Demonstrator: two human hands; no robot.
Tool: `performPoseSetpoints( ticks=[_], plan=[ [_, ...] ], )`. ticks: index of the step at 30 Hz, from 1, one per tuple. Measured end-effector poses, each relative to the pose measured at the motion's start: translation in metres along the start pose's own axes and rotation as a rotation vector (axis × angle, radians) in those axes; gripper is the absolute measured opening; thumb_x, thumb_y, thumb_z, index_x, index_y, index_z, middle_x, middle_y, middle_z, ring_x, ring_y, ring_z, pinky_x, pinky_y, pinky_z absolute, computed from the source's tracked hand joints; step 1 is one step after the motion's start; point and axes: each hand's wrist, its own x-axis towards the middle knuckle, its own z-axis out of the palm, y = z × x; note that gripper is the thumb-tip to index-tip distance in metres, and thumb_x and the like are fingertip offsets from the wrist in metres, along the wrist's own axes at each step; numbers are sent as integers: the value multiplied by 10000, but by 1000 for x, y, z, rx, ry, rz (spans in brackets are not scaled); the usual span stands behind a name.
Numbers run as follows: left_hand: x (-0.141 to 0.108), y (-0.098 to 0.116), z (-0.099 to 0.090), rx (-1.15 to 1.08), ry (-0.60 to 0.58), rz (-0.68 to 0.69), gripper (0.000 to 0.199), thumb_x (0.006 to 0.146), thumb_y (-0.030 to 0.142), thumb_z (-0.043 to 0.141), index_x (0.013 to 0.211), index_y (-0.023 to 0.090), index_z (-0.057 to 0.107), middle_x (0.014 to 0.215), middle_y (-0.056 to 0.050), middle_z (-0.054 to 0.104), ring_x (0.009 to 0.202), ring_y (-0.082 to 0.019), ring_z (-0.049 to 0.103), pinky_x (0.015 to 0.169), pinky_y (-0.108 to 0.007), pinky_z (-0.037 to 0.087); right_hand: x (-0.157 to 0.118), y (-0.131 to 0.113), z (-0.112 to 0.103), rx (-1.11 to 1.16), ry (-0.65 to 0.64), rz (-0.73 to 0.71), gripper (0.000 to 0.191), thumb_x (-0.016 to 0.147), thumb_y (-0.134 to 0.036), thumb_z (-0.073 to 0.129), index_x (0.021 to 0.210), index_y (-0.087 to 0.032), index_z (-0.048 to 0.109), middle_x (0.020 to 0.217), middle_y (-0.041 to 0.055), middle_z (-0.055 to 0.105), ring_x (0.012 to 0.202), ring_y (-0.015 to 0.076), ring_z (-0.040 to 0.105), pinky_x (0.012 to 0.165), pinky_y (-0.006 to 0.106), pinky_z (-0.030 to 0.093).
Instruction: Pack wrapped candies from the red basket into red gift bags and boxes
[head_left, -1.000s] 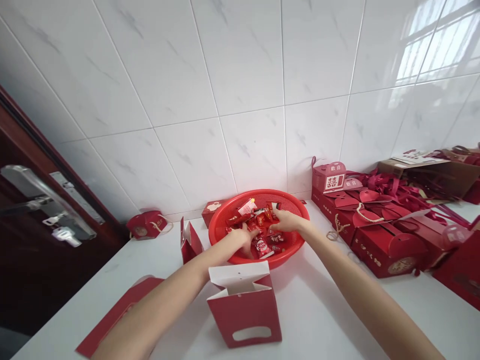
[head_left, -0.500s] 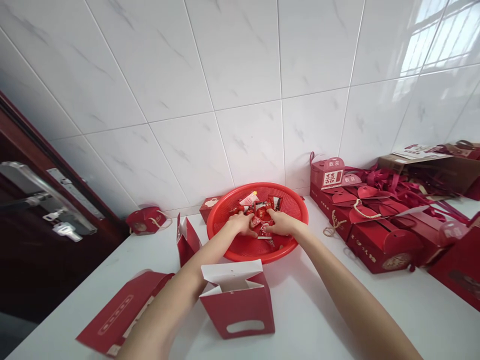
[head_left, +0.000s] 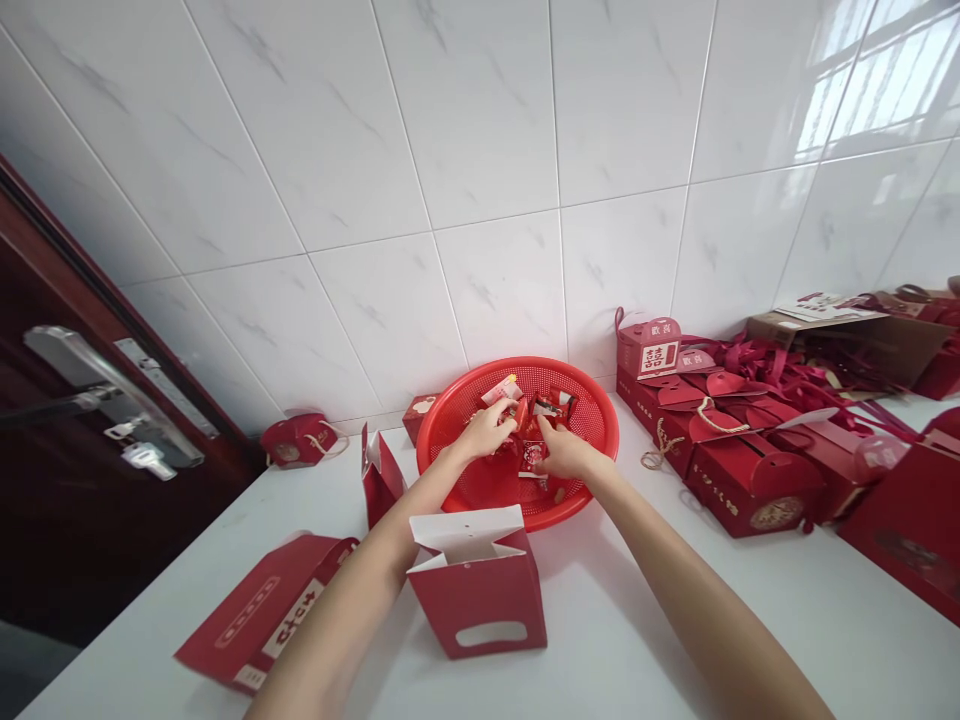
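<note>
A round red plastic basket (head_left: 450, 480) holds several small wrapped candies (head_left: 534, 458), mostly red and shiny. My left hand (head_left: 486, 434) is inside the basket with its fingers closed on a red wrapped candy (head_left: 519, 416). To its right, my right hand (head_left: 566, 452) reaches in over the candies, fingers and thumb apart, touching the wrappers. A pink packet (head_left: 501, 390) with a yellow tip lies behind my left hand. In front of the basket stands a red paper gift box (head_left: 487, 610), its white-lined top open.
Another open red box (head_left: 381, 475) stands behind my left forearm, and a red box (head_left: 262, 610) lies near the left edge. Closed red boxes (head_left: 754, 490) and ribbons (head_left: 750, 355) crowd the right. Tiled wall (head_left: 495, 290) rises behind; a door with keys (head_left: 146, 458) is at left.
My left hand has risen slightly from the candies and its fingers have closed on a red wrapped candy. My right hand has shifted a little among the wrappers. The view has shifted slightly.
</note>
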Motion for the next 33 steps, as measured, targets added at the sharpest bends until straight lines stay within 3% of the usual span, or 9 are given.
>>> performPoseSetpoints(
  ticks=[7,11,14,18,21,24,27,30,33],
  plan=[
    [2,-13,2,124,234,-107,527,931,203,452,1456,181,498,1430,-141,595,1337,-298,550,1105,-404,451,-5,-5,-4,29,179,105,803,893,-114,470,1612,-43,118,1588,345,274,1450,434,395,1089,524,393],
    [6,-16,6,172,249,-112,481,925,165,458,1397,165,552,1458,-179,546,1399,-331,482,1155,-463,393,-4,-5,-4,74,203,100,783,901,-96,459,1616,-59,143,1626,328,200,1437,415,424,1107,495,391],
    [13,-17,10,182,209,-83,523,943,248,507,1464,210,493,1525,-161,491,1455,-330,424,1178,-468,360,-2,-3,-5,111,232,102,741,919,-114,433,1610,-72,168,1599,313,256,1400,408,469,1093,491,408],
    [19,-17,11,195,6,-117,897,858,500,661,1610,248,241,1686,-212,206,1538,-424,256,1167,-564,328,4,2,-4,142,272,108,760,905,-132,444,1608,-74,162,1564,300,307,1390,411,469,1081,489,417],
    [21,-17,9,223,-153,-150,975,774,592,704,1600,273,295,1711,-220,63,1515,-489,267,1123,-571,371,10,5,-4,153,292,110,796,885,-153,481,1610,-99,156,1581,283,285,1412,415,442,1091,486,408],
    [22,-17,6,294,-205,-140,811,699,581,747,1432,284,567,1617,-202,367,1357,-482,506,1012,-496,474,16,8,-5,166,304,111,765,890,-173,485,1593,-93,193,1570,289,296,1394,417,460,1079,484,417],
    [23,-16,4,338,-211,-117,473,689,527,764,1059,233,764,1175,-141,719,1066,-382,694,859,-383,524,20,11,-3,181,319,102,719,897,-200,496,1566,-100,250,1527,281,360,1362,405,495,1051,473,440],
    [25,-16,4,357,-169,-96,324,776,510,709,747,188,736,837,-109,735,848,-320,725,747,-344,511,24,13,0,194,328,84,688,893,-219,518,1537,-108,301,1484,266,413,1344,395,513,1042,464,444],
    [28,-19,6,391,-58,-74,351,905,459,559,768,182,724,896,-129,730,893,-327,724,765,-367,509,27,14,5,193,316,86,688,890,-205,525,1532,-88,309,1498,280,394,1370,406,488,1045,467,437]
  ],
)
